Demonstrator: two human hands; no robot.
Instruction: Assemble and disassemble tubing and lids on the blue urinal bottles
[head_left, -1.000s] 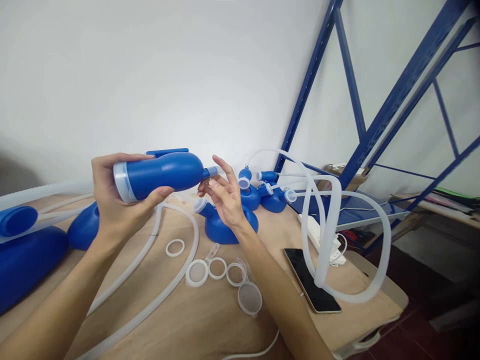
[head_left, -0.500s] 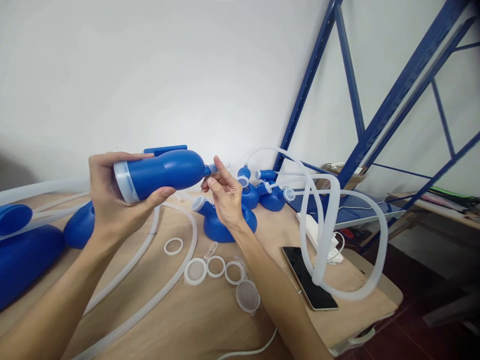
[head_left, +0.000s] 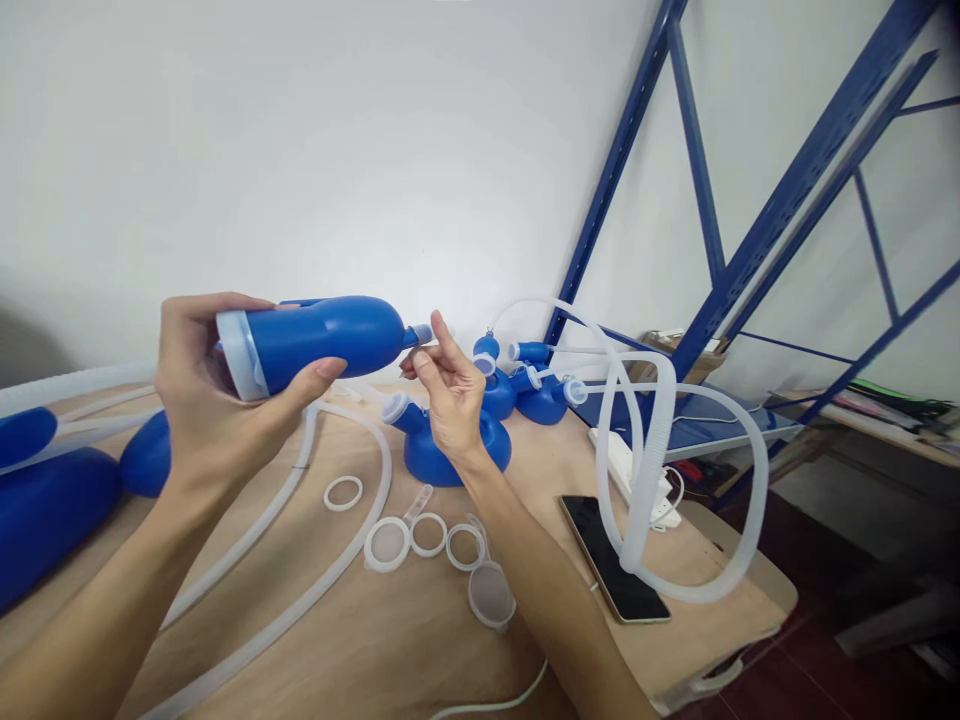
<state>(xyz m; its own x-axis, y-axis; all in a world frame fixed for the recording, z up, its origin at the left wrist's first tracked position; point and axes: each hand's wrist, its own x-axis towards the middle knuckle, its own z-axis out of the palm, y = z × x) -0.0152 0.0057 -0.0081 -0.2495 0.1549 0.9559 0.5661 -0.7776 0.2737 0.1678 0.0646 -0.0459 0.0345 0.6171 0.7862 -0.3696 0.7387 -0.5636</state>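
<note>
Bottle [head_left: 330,340] aloft over table [head_left: 337,650], axis near level, spout [head_left: 418,336] toward right hand [head_left: 454,405]. Left hand [head_left: 214,425], nearer body, wraps wide end. Right fingers part-curled beside spout, one raised; pinch unclear.

Blue bottle [head_left: 330,340] — smooth, glossy, rounded, held sideways above tabletop [head_left: 360,640] in left hand [head_left: 225,410], nearly level. Wide translucent collar [head_left: 241,355] around left end; body narrowing at right to short spout [head_left: 411,337] with pale tip [head_left: 424,334] — tip right beside fingers of right hand [head_left: 456,405]. Blue strip [head_left: 300,302] partly visible along upper side.
</note>
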